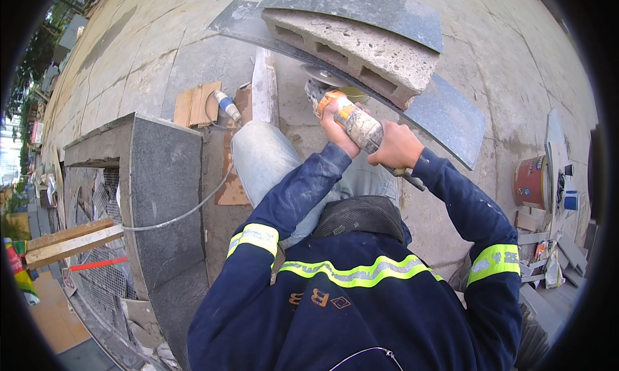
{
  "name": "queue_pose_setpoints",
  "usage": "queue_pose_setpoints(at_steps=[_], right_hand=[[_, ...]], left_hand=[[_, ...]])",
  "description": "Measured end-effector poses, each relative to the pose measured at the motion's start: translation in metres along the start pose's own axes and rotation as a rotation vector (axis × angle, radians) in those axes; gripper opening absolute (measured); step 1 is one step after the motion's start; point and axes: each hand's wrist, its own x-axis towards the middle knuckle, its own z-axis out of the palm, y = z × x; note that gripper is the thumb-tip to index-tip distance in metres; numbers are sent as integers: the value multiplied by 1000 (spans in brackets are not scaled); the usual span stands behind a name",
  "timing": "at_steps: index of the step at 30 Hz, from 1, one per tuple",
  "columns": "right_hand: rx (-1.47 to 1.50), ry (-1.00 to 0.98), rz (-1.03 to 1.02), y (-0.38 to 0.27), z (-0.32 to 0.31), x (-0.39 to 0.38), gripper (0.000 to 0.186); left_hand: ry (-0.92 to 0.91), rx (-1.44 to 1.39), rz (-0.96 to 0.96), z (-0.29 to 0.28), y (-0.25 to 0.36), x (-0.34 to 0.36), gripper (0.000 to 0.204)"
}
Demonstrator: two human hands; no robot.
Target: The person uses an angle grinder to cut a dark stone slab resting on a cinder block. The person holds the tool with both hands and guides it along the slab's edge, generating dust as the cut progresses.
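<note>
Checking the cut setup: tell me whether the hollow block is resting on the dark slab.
Touching. The head view shows the block lying flat on the long dark slab, no gap along its lower edge, with another slab on top.

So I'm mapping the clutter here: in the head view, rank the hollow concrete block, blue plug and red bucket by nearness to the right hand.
1. Hollow concrete block, just ahead of the right hand.
2. Red bucket, to its right.
3. Blue plug, far left.
</note>
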Motion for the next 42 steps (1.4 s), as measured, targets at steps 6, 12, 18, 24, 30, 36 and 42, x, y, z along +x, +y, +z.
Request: queue_pose_setpoints(at_steps=[6, 12, 18, 24, 30, 36, 42], right_hand=[[5, -1, -2, 1, -2, -4, 65], [17, -16, 4, 2, -1, 4, 64], [-11, 11, -30, 0, 3, 22, 61], [-1, -8, -63, -3, 5, 46, 58], [-25, -60, -25, -21, -7, 50, 59], [-27, -21, -51, -6, 3, 45, 61], [-14, -9, -51, -1, 1, 25, 61]], left_hand=[[-9, -24, -26, 0, -3, -2, 50], [-2, 14, 7, 2, 0, 1, 49], [-9, 44, 61, -2, 10, 14, 50], [29, 30, 78, -2, 22, 30, 53], [10, -32, 27, -14, 34, 46, 55], [24, -1, 47, -5, 24, 34, 52], [12, 42, 66, -5, 12, 19, 50]])
